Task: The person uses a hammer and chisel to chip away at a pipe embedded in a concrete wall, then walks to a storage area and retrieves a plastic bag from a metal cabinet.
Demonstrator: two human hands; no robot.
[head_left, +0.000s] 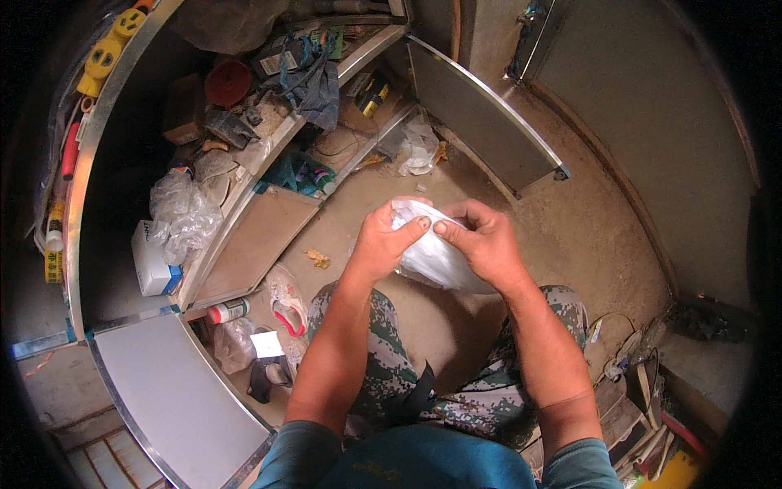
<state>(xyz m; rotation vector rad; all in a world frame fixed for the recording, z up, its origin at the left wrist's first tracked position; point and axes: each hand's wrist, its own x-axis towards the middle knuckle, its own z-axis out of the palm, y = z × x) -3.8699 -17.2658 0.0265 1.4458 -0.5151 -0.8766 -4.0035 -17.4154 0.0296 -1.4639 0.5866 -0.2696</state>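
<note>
A white, thin plastic bag (437, 259) hangs between my hands in front of my knees, its upper edge bunched at my fingers. My left hand (381, 246) pinches that edge at its left side, thumb on top. Just across from it, my right hand (490, 244) grips the same edge with the thumb pressed down and fingers behind. The two thumbs almost meet. The lower part of the bag spreads toward the right under my right wrist. Whether anything is inside the bag, I cannot tell.
An open cabinet with cluttered shelves stands at left, holding clear plastic bags (183, 213), a white box (152, 259) and a red round object (227, 83). Its open doors (175, 395) (489, 114) jut out. A shoe (285, 297) lies by my left knee; wood scraps lie lower right.
</note>
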